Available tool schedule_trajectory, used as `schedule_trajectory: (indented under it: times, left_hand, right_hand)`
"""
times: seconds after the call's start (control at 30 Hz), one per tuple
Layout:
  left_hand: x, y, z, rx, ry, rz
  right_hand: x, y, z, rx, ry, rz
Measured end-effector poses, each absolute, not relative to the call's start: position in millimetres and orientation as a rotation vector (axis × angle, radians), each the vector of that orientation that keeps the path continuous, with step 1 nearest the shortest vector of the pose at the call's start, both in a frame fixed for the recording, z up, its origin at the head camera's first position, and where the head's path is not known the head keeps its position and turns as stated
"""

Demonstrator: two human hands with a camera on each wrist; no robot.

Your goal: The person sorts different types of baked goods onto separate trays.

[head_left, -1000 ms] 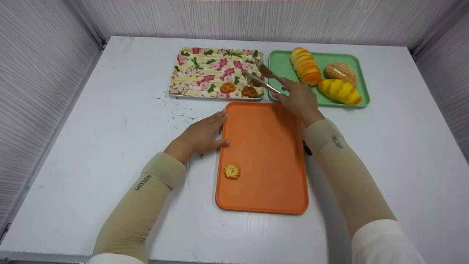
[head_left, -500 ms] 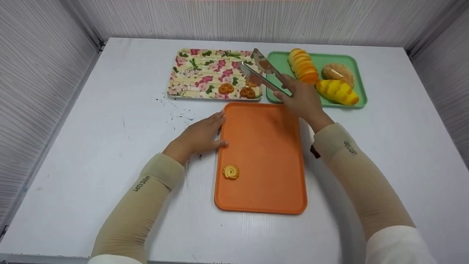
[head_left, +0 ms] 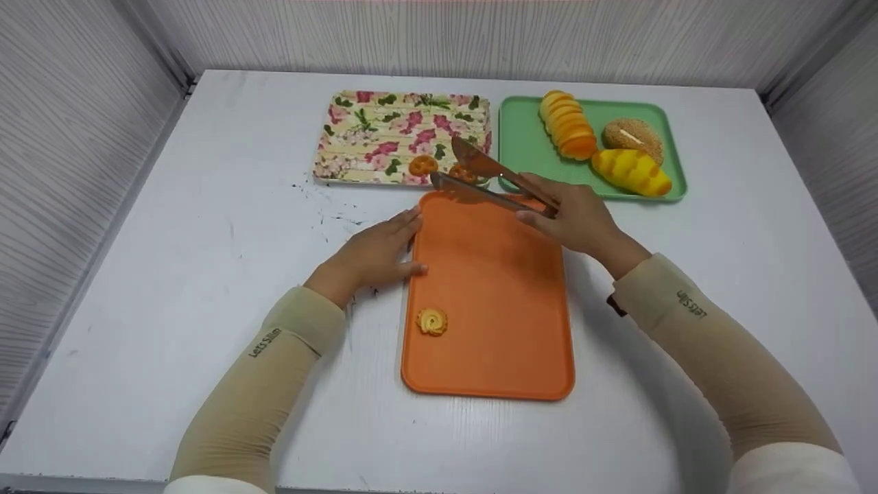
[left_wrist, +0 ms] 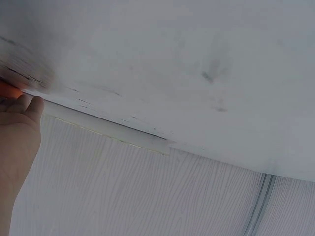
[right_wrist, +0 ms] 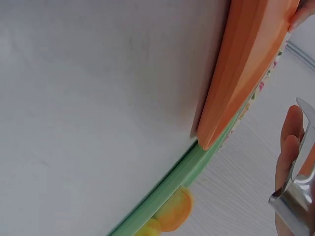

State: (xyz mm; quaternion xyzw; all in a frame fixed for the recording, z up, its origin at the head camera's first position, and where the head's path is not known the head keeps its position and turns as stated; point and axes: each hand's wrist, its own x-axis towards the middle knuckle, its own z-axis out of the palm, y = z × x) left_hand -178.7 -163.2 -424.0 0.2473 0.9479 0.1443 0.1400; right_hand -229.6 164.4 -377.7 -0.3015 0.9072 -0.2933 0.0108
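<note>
My right hand (head_left: pixel 583 216) grips metal tongs (head_left: pixel 494 165), whose arms stand apart over the far end of the orange tray (head_left: pixel 494 357) and overlap the near right corner of the floral tray (head_left: pixel 384 123). Between the tong arms, one pretzel (head_left: pixel 463 173) on the floral tray is partly covered; another pretzel (head_left: pixel 423 165) lies to its left. My left hand (head_left: pixel 374 254) rests along the orange tray's left edge, fingers straight, thumb at the rim. A swirl cookie (head_left: pixel 432 321) lies near that tray's lower left. In the right wrist view the tongs (right_wrist: pixel 295 196) show at the right edge.
At the back right, a green tray (head_left: pixel 528 165) bears a sliced-looking loaf (head_left: pixel 568 125), a seeded bun (head_left: pixel 634 137) and a yellow bread roll (head_left: pixel 631 171). Pale wood-grain panels (head_left: pixel 439 41) enclose the white table (head_left: pixel 240 206) behind and at the sides.
My right hand and the tongs have drawn back from the floral tray toward me, over the orange tray's far end. The left hand has stayed at the tray's edge.
</note>
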Motion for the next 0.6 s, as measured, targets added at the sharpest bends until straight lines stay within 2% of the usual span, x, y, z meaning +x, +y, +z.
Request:
schedule_trajectory:
  times: [0.17,0.6]
  left_hand:
    - [-179,-163,-423,0.690,2.727,0.419]
    - [-178,-163,-424,0.709,2.748,0.395]
  right_hand:
    - [-215,165,-380,-1.085,2.716,-0.928]
    - [-187,166,-386,-1.240,2.491,-0.895]
